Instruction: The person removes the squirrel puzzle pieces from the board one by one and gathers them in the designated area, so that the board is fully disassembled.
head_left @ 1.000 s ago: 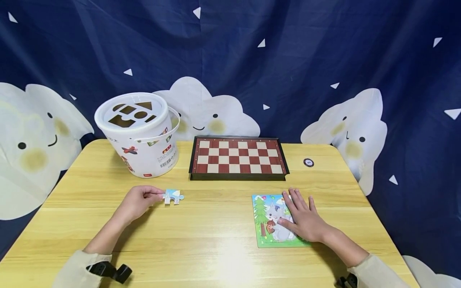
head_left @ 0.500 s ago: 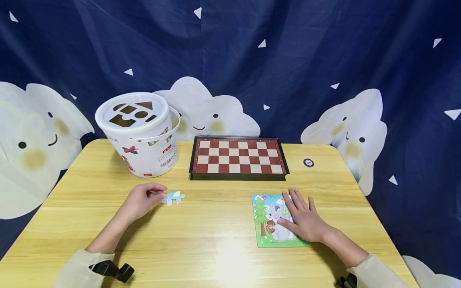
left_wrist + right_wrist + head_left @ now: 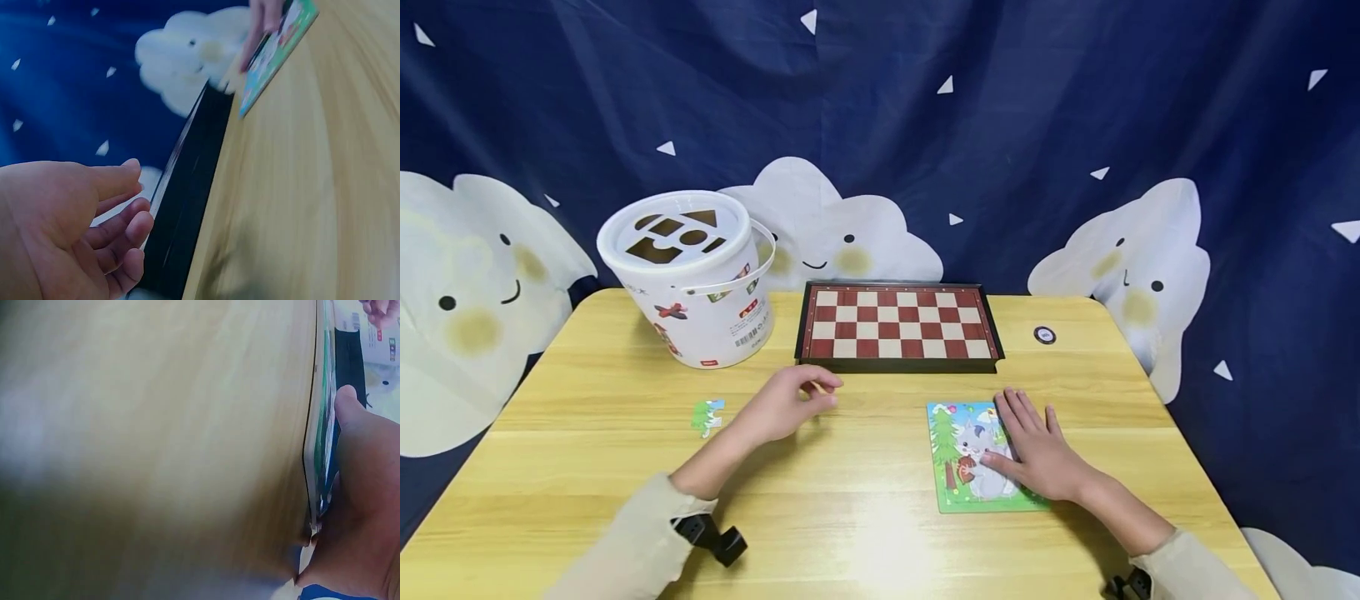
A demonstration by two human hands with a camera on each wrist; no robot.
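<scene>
Near right on the table [image 3: 820, 475]: puzzle [image 3: 962, 467], squirrel picture, lying flat. Right hand [image 3: 1033, 450], fingers straight and spread, laid across its right part. Hazard: a sideways push there could skew the puzzle or unseat a part; how firmly the parts sit cannot be told.

Mid left: piece [image 3: 703, 417], single, flat, just left of the left forearm, apart from it. Hazard: a leftward sweep of arm or sleeve [image 3: 625, 542] could knock it askew.

Centre: left hand [image 3: 782, 406], fingers loosely bent, holding nothing. Hazard: with the chessboard [image 3: 887, 325] so close on its far side, a longer reach could bump that edge.

Far left: bucket [image 3: 707, 308], standing, lidded. Hazard: a careless knuckle catching its handle.

Far right: chip [image 3: 1045, 335], flat, well apart from both hands; seemingly least at risk.
</scene>
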